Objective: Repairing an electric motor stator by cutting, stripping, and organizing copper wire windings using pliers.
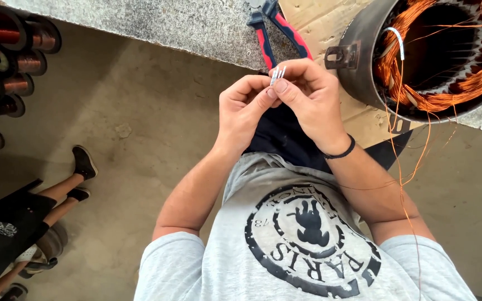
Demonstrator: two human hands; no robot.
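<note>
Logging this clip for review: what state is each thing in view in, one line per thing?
Left hand: closed, pinching the white sleeves.
Right hand: closed, pinching the same sleeves.
White sleeves: held upright between both hands.
Pliers: lying on the bench, untouched.
Stator: on the bench, copper winding fitted, loose wires hanging out.
Wire spools: stacked at left, wound with copper wire.

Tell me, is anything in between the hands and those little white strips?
Nothing visible is. Both hands, left hand and right hand, already pinch the white strips between their fingertips. The pliers and the motor stator lie apart on the bench.
</note>
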